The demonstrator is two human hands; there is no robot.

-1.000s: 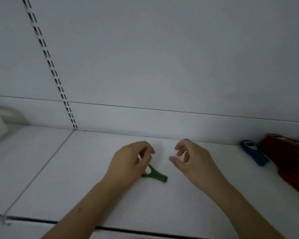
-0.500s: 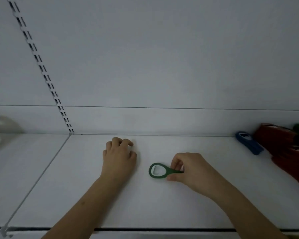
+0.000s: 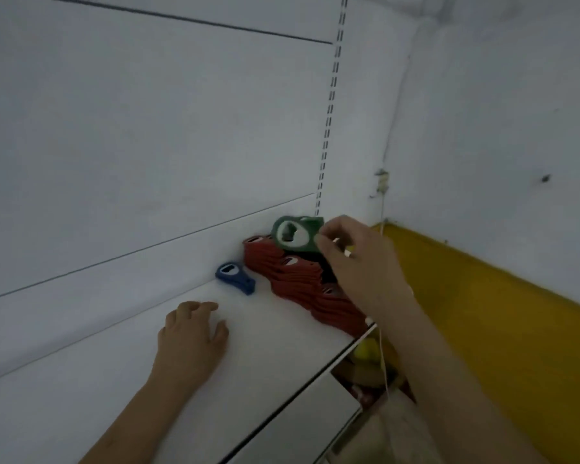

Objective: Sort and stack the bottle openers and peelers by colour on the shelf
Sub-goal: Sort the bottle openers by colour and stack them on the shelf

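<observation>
No text, label, brand, number or sign can be read anywhere.

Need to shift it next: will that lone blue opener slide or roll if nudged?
The blue opener lies flat on the smooth white shelf, so it would likely slide, not roll. It looks like stiff, light plastic, probably easy to pinch.

shelf (image 3: 282, 346): smooth matt white board, looks like painted metal or laminate
green bottle opener (image 3: 283, 233): matt green plastic, pale metal-looking insert inside its ring
red openers (image 3: 295, 272): matt red plastic, at the shelf's right end
blue opener (image 3: 235, 276): smooth blue plastic, slight sheen, by the back edge
back panel (image 3: 148, 128): smooth matt white
wall band (image 3: 503, 329): matt yellow paint
</observation>
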